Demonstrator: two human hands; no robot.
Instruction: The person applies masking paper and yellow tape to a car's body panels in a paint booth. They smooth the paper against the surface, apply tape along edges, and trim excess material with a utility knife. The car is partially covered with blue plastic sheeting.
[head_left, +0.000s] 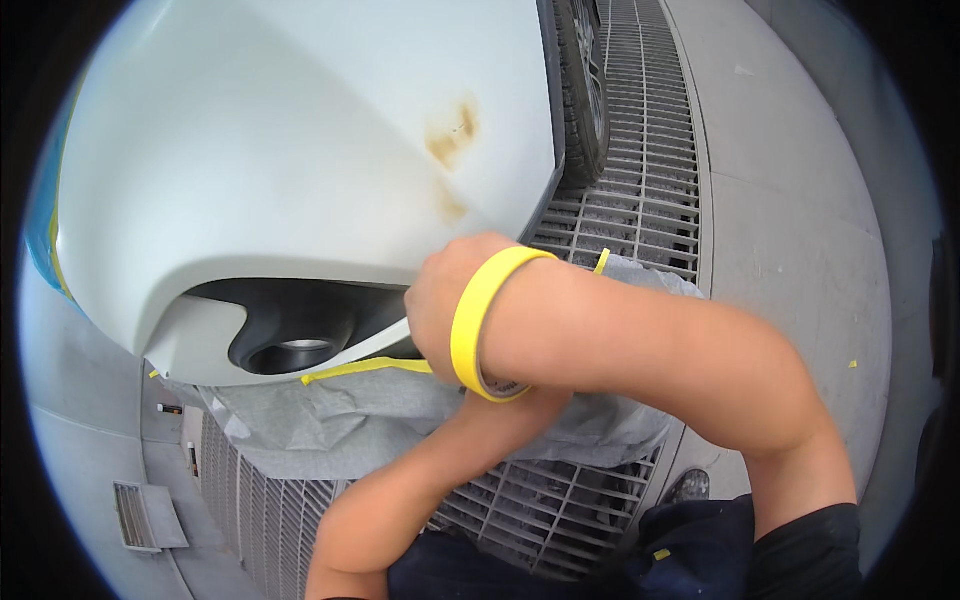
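Note:
My right hand (442, 292) is curled at the right end of the fog-light opening (390, 300) in a white car bumper (300, 165). Its fingers are turned away from me and hidden. A roll of yellow masking tape (472, 322) hangs around my right wrist like a bracelet. My left arm (450, 457) reaches up beneath the right one, and the left hand is mostly hidden behind the right wrist. A strip of yellow tape (367, 366) runs along the opening's lower edge to behind my right hand. Below it hangs a grey masking sheet (322, 427).
Brown patches (454, 135) mark the bumper's side. A tyre (581, 97) stands at the upper right above a metal floor grating (645, 150). Blue film (46, 217) edged with yellow tape covers the far left. A floor-level fixture (148, 516) lies lower left.

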